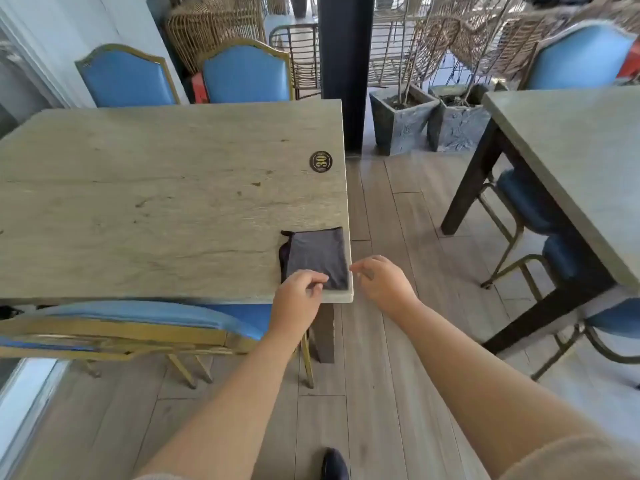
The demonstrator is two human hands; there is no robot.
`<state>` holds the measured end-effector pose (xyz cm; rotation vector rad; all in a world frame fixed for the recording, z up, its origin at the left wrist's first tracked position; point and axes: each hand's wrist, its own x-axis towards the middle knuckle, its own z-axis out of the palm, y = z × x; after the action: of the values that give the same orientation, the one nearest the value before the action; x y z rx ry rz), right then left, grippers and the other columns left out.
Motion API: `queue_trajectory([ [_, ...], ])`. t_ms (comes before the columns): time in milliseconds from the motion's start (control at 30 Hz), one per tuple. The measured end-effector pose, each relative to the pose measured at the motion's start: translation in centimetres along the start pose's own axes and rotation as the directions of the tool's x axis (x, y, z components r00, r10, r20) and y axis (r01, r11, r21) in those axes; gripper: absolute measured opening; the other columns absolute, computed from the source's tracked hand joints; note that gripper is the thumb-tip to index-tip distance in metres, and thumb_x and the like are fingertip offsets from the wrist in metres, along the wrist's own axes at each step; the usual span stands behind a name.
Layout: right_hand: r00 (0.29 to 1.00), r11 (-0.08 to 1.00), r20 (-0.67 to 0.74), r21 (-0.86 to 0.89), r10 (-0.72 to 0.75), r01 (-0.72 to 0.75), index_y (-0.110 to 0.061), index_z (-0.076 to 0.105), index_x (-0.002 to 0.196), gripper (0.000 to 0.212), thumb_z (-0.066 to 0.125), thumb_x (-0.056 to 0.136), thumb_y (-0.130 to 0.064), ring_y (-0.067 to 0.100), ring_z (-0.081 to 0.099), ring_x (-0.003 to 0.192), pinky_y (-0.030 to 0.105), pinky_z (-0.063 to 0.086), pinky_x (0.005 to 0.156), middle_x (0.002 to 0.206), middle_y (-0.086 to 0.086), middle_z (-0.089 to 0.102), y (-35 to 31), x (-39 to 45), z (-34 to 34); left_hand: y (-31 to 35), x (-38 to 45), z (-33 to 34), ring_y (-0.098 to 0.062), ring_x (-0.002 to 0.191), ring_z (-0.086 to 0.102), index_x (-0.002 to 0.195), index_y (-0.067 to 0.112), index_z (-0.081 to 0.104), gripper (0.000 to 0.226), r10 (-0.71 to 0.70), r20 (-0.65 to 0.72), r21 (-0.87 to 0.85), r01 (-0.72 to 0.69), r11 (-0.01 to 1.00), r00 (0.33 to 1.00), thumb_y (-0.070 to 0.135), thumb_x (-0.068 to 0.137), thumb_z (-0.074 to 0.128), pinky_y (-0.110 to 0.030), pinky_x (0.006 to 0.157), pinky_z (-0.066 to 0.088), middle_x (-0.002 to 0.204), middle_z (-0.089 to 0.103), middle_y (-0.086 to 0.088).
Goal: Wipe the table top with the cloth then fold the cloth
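Note:
A dark grey cloth (317, 256) lies folded into a small rectangle on the near right corner of the pale stone-look table top (156, 188). My left hand (299, 292) sits at the cloth's near left corner, with curled fingers on top and the thumb at its edge, pinching it. My right hand (381, 280) hovers just off the table's right edge beside the cloth. Its fingers are loosely curled and hold nothing.
A round black number disc (320, 161) sits near the table's right edge. Blue padded chairs stand at the far side (242, 74) and tucked under the near side (138, 320). A second table (571, 161) is to the right, with stone planters (401, 116) and a dark pillar (343, 71) beyond the aisle.

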<state>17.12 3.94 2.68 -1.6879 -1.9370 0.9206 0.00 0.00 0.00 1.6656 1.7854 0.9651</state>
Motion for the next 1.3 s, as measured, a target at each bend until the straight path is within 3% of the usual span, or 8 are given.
queue_trajectory([
  [133,0.998,0.998,0.043,-0.042,0.043,-0.041,-0.015,0.065,0.119,0.033,0.043,0.095,-0.008,0.018,0.054,0.114,0.017,0.034,0.087,0.125,0.001,0.058,1.2,3.3,0.4,-1.8,2.5,2.9,-0.01,0.146,0.02,0.135,0.017,0.054,0.042,0.054,0.196,0.149,-0.084,0.985,0.979,0.009,0.093,0.057,-0.032,0.121,0.015,0.151,0.039,0.007],
  [333,0.994,0.997,0.106,-0.081,0.016,-0.007,-0.018,0.064,0.121,0.035,0.041,0.095,-0.01,0.018,0.054,0.116,0.021,0.036,0.091,0.126,0.0,0.059,2.8,6.4,-0.2,-3.9,4.1,5.4,-0.001,0.143,-0.013,0.152,0.035,0.016,0.069,0.023,0.326,0.399,-0.16,0.903,0.945,0.052,0.093,0.05,-0.043,0.116,-0.015,0.156,-0.002,0.022],
  [467,0.982,0.991,0.183,-0.122,-0.038,0.062,-0.018,0.065,0.121,0.037,0.041,0.094,-0.009,0.017,0.054,0.118,0.02,0.036,0.093,0.128,0.0,0.059,3.6,8.1,-0.6,-4.8,4.2,5.8,-0.008,0.145,-0.006,0.151,0.028,0.024,0.07,0.058,0.32,0.446,-0.204,0.871,0.946,0.059,0.09,0.038,-0.047,0.118,-0.005,0.156,0.004,0.018],
  [700,0.952,0.974,0.279,-0.149,-0.126,0.173,-0.018,0.059,0.127,0.044,0.042,0.09,-0.001,0.021,0.051,0.12,0.023,0.038,0.095,0.132,0.003,0.055,3.7,11.5,-0.2,-2.0,6.3,5.1,-0.003,0.146,0.0,0.148,0.027,0.034,0.045,-0.145,0.357,0.471,-0.043,0.881,0.923,0.031,0.103,0.037,-0.045,0.12,0.007,0.159,0.015,0.014],
  [833,0.883,0.943,0.455,-0.228,-0.117,0.243,-0.03,0.028,0.148,0.075,0.048,0.085,0.007,0.027,0.003,0.147,0.035,0.021,0.116,0.159,0.004,0.009,2.6,13.9,0.6,-0.5,9.2,2.2,-0.016,0.131,0.048,0.136,0.024,0.055,0.039,-0.336,0.352,0.277,0.246,0.929,0.874,0.037,0.099,0.048,-0.031,0.102,0.039,0.14,0.055,0.0],
  [933,0.864,0.922,0.486,-0.257,-0.135,0.288,-0.035,0.042,0.138,0.064,0.06,0.085,-0.003,0.023,-0.012,0.147,0.035,0.016,0.115,0.161,-0.001,-0.004,2.0,15.8,0.7,-0.1,11.8,-0.1,-0.019,0.105,0.062,0.115,0.019,0.069,0.03,-0.335,0.371,0.171,0.291,0.941,0.866,0.036,0.098,0.051,-0.033,0.088,0.048,0.105,0.07,0.001],
  [1167,0.811,0.942,0.541,-0.093,-0.224,0.322,-0.015,0.065,0.114,0.025,0.052,0.093,-0.014,0.014,0.008,0.147,0.027,0.015,0.114,0.15,-0.007,0.038,0.0,21.5,-0.5,-0.1,17.3,-3.6,-0.007,0.107,0.059,0.12,0.022,0.065,0.028,-0.281,0.296,-0.075,0.316,0.946,0.913,0.032,0.1,0.049,-0.02,0.084,0.044,0.114,0.067,0.01],
  [1300,0.873,0.985,0.458,0.047,-0.167,0.164,-0.023,0.062,0.097,0.017,0.049,0.09,-0.014,0.022,0.057,0.105,0.029,0.041,0.082,0.098,-0.002,0.063,-1.8,24.5,-2.5,0.3,20.5,-3.9,-0.004,0.108,0.055,0.118,0.027,0.062,0.025,-0.305,0.106,-0.176,0.32,0.931,0.946,0.035,0.1,0.047,-0.011,0.08,0.041,0.112,0.062,0.014],
])
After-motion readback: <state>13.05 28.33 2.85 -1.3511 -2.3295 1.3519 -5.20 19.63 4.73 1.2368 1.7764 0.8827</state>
